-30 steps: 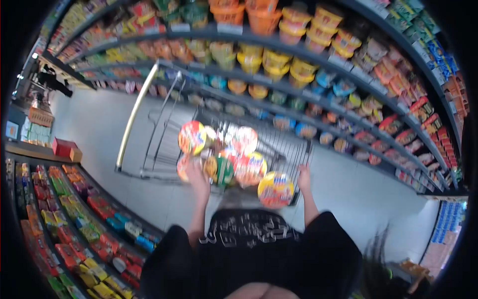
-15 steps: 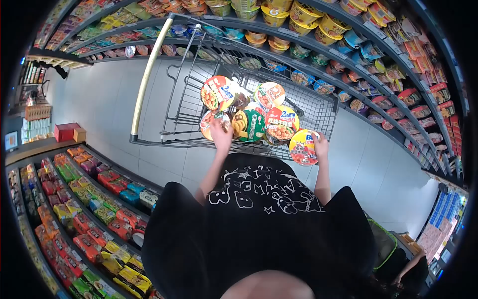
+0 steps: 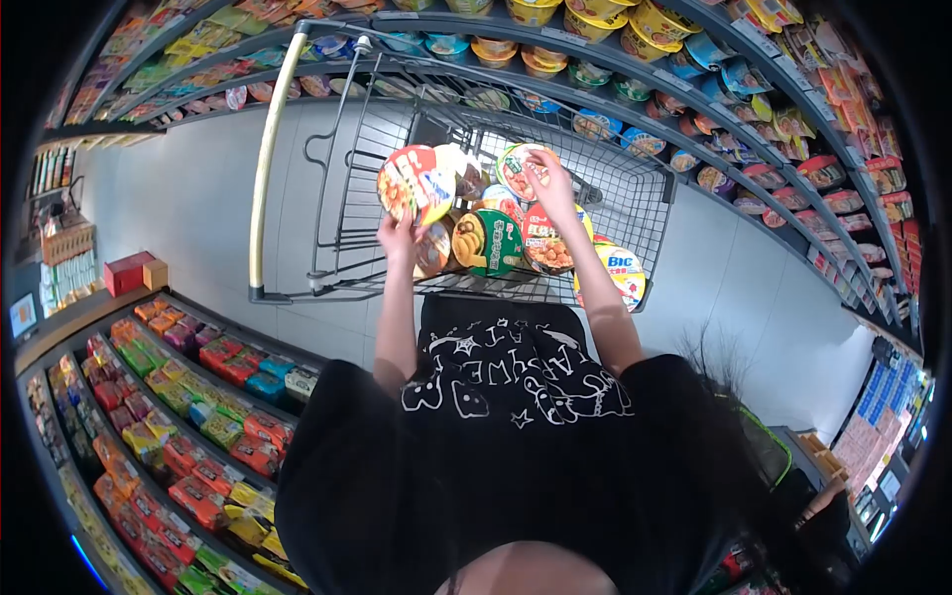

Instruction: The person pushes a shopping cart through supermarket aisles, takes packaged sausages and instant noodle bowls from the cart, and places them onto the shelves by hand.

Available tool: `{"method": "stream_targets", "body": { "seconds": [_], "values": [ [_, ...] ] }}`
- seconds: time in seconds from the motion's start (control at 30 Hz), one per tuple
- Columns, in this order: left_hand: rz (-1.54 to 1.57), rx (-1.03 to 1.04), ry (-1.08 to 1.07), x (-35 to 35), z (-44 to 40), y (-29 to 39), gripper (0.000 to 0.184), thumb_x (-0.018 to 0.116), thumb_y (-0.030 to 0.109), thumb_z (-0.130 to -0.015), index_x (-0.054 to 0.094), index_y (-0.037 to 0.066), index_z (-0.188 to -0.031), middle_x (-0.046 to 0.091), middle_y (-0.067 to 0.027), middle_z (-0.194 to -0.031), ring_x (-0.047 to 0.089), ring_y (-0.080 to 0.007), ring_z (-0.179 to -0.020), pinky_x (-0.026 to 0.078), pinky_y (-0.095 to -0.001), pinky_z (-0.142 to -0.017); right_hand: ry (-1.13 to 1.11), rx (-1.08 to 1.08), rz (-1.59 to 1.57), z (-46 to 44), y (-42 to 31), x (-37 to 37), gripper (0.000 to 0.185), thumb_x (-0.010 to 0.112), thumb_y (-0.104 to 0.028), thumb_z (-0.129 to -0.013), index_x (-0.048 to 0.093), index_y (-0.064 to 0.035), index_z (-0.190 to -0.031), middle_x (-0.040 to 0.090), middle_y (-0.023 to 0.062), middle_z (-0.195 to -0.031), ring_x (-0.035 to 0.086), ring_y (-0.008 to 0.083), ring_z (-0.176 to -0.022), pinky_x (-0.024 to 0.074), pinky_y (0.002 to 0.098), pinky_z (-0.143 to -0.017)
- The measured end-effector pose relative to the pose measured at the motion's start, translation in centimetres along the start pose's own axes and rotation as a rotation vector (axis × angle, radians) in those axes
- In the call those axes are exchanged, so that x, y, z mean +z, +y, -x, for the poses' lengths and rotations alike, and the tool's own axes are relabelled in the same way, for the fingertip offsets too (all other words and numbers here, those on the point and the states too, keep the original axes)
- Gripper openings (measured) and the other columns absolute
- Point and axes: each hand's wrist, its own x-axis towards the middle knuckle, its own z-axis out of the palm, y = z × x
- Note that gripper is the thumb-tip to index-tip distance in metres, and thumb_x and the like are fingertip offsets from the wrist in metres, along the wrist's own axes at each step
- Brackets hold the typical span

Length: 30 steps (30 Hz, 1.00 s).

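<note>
Several instant noodle bowls lie in the shopping cart point(image 3: 347, 228) in front of me. My left hand point(image 3: 399, 238) grips the lower edge of a red-and-yellow noodle bowl point(image 3: 421, 183), its lid facing up at me. Across the cart, my right hand point(image 3: 553, 188) has its fingers bent over the right side of a noodle bowl with a white, green-rimmed lid point(image 3: 518, 169). Between my arms sit a green noodle bowl point(image 3: 499, 243) and a red beef noodle bowl point(image 3: 545, 238). A yellow-and-white noodle bowl point(image 3: 617, 276) rests at the near right corner, partly behind my right forearm.
The cart's pale handle point(image 3: 273, 169) is on the left. Shelves of noodle bowls point(image 3: 595, 64) curve along the far side, close to the cart. Packet-filled shelves point(image 3: 198, 426) stand at near left. A person's arm point(image 3: 823, 499) shows at lower right.
My right hand has left the yellow-and-white bowl and reached up-left to the green-rimmed one. My left hand has moved from the lower left bowl to the red-and-yellow one. The view has shifted slightly.
</note>
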Motion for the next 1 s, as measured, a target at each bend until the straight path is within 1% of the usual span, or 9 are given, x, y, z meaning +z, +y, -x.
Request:
{"method": "stream_targets", "body": {
  "seconds": [0.07, 0.23, 0.37, 0.4, 0.6, 0.67, 0.73, 0.87, 1.0],
  "values": [
    [-0.25, 0.031, -0.069, -1.7, 3.0, 3.3, 0.026, 0.053, 0.004, -0.081, 0.046, -0.005, -0.105, 0.053, -0.0109, -0.096, 0.058, -0.0198, -0.081, 0.055, -0.0262, -0.056, -0.064, 0.058, -0.076, -2.4, 1.0, 3.4, 0.036, 0.06, -0.018, -0.074, 0.05, -0.0031, -0.105, 0.059, 0.0128, -0.096, 0.056, 0.0277, -0.09, 0.0433, 0.034, -0.078],
    [-0.5, -0.124, -0.343, -5.8, 5.5, 8.9, 0.026, 0.051, 0.006, -0.082, 0.047, -0.005, -0.106, 0.054, -0.0097, -0.098, 0.06, -0.0162, -0.073, 0.054, -0.0236, -0.053, -0.276, 0.379, 0.186, -6.3, 5.4, 12.5, 0.061, 0.067, -0.035, -0.066, 0.045, -0.004, -0.114, 0.058, 0.0177, -0.095, 0.059, 0.0265, -0.084, 0.0447, 0.0333, -0.075],
    [-0.628, -0.267, -0.468, -7.7, 3.6, 9.4, 0.028, 0.054, 0.006, -0.08, 0.048, -0.004, -0.105, 0.055, -0.0105, -0.098, 0.06, -0.0166, -0.074, 0.054, -0.0254, -0.053, -0.418, 0.627, 0.009, -5.4, 6.4, 15.9, 0.064, 0.069, -0.024, -0.065, 0.04, -0.0089, -0.121, 0.06, 0.0109, -0.094, 0.062, 0.0197, -0.072, 0.05, 0.0291, -0.043],
    [-0.629, -0.291, -0.471, -7.9, 3.2, 9.7, 0.028, 0.054, 0.006, -0.08, 0.048, -0.004, -0.105, 0.055, -0.0106, -0.098, 0.059, -0.0166, -0.075, 0.055, -0.0262, -0.055, -0.341, 0.655, -0.102, -5.0, 7.8, 17.5, 0.059, 0.067, -0.018, -0.067, 0.042, -0.0115, -0.121, 0.06, 0.0111, -0.092, 0.062, 0.0206, -0.073, 0.0529, 0.0309, -0.047],
    [-1.355, -0.071, -0.401, -8.4, 1.6, 12.5, 0.047, 0.067, 0.014, -0.067, 0.049, -0.001, -0.108, 0.061, -0.0169, -0.085, 0.059, -0.0293, -0.081, 0.046, -0.0366, -0.069, -0.181, 0.599, -0.159, -4.2, 11.5, 19.1, 0.043, 0.062, -0.006, -0.072, 0.051, -0.0074, -0.113, 0.06, 0.012, -0.095, 0.062, 0.022, -0.074, 0.0547, 0.0325, -0.048],
    [-1.595, 0.196, -0.394, -5.9, 2.8, 15.7, 0.047, 0.066, 0.015, -0.068, 0.049, 0.001, -0.11, 0.061, -0.0155, -0.085, 0.06, -0.0298, -0.08, 0.046, -0.0374, -0.067, -0.158, 0.753, -0.406, -4.1, 6.2, 16.1, 0.036, 0.059, 0.0, -0.074, 0.052, -0.0032, -0.11, 0.059, 0.0126, -0.093, 0.061, 0.0233, -0.075, 0.0553, 0.0333, -0.05],
    [-1.504, 0.184, -0.433, -3.6, 2.8, 17.3, 0.047, 0.066, 0.013, -0.068, 0.049, 0.002, -0.11, 0.06, -0.0165, -0.089, 0.059, -0.0303, -0.083, 0.046, -0.0374, -0.071, -0.224, 0.706, -0.613, -4.0, 2.3, 12.5, 0.044, 0.055, 0.001, -0.077, 0.039, 0.0006, -0.119, 0.056, 0.0132, -0.098, 0.06, 0.0226, -0.078, 0.0557, 0.0301, -0.058],
    [-1.09, 0.694, -0.76, 1.3, 1.7, 18.4, 0.071, 0.069, 0.01, -0.063, 0.035, 0.007, -0.125, 0.039, -0.0148, -0.126, 0.037, -0.0273, -0.118, 0.033, -0.0366, -0.095, -0.313, 0.54, -0.779, -1.8, -5.9, 4.0, 0.045, 0.054, -0.007, -0.08, 0.037, 0.0005, -0.121, 0.054, 0.0117, -0.102, 0.059, 0.0178, -0.081, 0.0533, 0.0258, -0.064],
    [-0.999, 0.77, -0.998, 5.7, 2.1, 17.7, 0.096, 0.075, 0.01, -0.054, 0.019, 0.008, -0.132, 0.03, -0.0131, -0.132, 0.033, -0.0264, -0.12, 0.027, -0.0339, -0.099, -0.347, 0.524, -0.901, 1.3, -12.3, -1.9, 0.036, 0.053, -0.012, -0.083, 0.043, 0.0026, -0.114, 0.057, 0.0104, -0.096, 0.059, 0.0171, -0.082, 0.0525, 0.0259, -0.063]
  ]
}}
